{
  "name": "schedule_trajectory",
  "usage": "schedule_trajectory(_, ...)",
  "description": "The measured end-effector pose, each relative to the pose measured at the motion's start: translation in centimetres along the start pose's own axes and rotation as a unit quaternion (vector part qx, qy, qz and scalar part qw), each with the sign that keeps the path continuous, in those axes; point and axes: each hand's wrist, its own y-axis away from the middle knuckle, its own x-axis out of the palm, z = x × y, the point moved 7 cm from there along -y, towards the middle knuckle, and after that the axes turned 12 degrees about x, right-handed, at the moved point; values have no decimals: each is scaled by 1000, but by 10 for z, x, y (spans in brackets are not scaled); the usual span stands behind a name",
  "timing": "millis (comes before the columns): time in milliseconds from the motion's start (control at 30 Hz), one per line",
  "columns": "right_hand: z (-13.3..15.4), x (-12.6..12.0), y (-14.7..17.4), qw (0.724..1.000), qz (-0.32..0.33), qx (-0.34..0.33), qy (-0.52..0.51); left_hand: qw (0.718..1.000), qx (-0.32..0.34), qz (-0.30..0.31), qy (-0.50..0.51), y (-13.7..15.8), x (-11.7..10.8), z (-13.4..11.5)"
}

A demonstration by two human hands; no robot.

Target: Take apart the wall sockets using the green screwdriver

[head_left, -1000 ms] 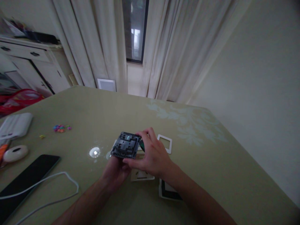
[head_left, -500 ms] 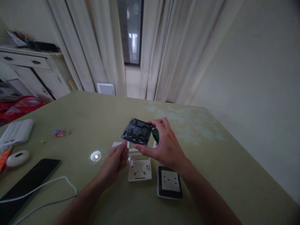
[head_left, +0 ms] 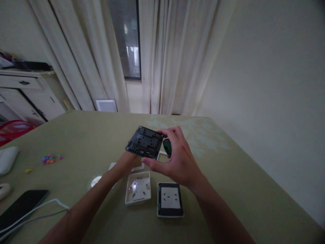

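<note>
My right hand point(head_left: 177, 162) held the black module point(head_left: 144, 142) up above the table point(head_left: 228, 189), pinched by its right edge, thumb under and fingers over, back side facing me; a green tool handle point(head_left: 167, 147) sat tucked in the same grip, so that hand was clenched on both; my left hand point(head_left: 127, 162) was under the module's near-left edge, reaching low toward the table; fingers mostly hidden behind the module, so I could not tell if that grip was shut or loose, or if it touched the module at all.

Step, as I judged it: handling the module's back, mid-air, between inspecting and fitting; the white box point(head_left: 138, 191) lay open just below, the socket plate point(head_left: 170, 200) just beside it on the right, nearly touching; a white frame point(head_left: 137, 167) lay partly hidden behind my left wrist; a next move likely called for keeping the module level and the tool clear of it.

Room: right half of the table was bare out to its edge, wall well apart beyond; far edge ran under the curtains point(head_left: 162, 57); to the left lay beads point(head_left: 50, 158), a phone point(head_left: 20, 206) with a white cable point(head_left: 38, 210) over it, and white items at the frame edge, all well apart from my hands; a bright reflection showed near my left forearm.
</note>
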Motion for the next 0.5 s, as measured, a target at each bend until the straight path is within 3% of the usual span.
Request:
schedule_trajectory(167, 0, -17, -1, 1000, -22, -10, -16, 999, -26, 10, 16, 5, 8, 12)
schedule_trajectory(300, 1, -26, -2, 999, -34, -21, -14, 997, -60, -35, 29, 19, -21, 11)
schedule_trajectory(433, 4, -23, -1, 999, -42, -28, 18, 986, -81, -117, 86, 30, -70, -24)
schedule_trajectory(467, 6, -19, 1, 998, -39, -30, 38, 978, -84, -137, 130, 32, -79, -39)
schedule_trajectory(500, 8, -14, 2, 997, -30, -35, 61, 948, -101, -156, 257, 33, -82, -51)
